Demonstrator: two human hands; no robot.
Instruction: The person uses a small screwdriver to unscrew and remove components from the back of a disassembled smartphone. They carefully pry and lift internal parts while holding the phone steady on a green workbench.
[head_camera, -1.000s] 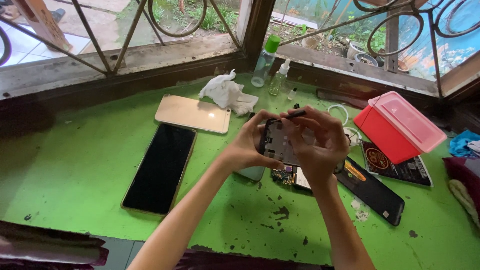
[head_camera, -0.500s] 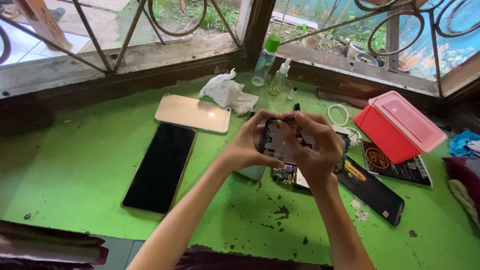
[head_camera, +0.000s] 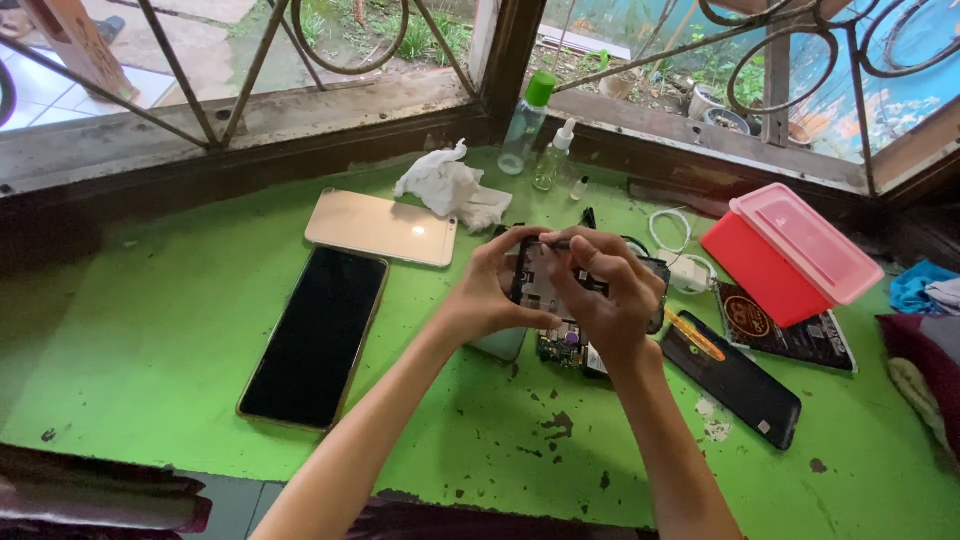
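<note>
Opened phone frame (head_camera: 535, 285) raised above the green table (head_camera: 150, 340), centre of view, largely hidden by fingers. Left hand (head_camera: 490, 295) clamped on its left edge; right hand (head_camera: 605, 295) pinching a thin dark tool (head_camera: 560, 243) onto it, wrist bent down. Red box (head_camera: 775, 265) at 3 o'clock, pink lid shut, contents unseen. Clear bottle (head_camera: 525, 125) at 12 o'clock. Black phone (head_camera: 315, 335) at 9 o'clock.
</note>
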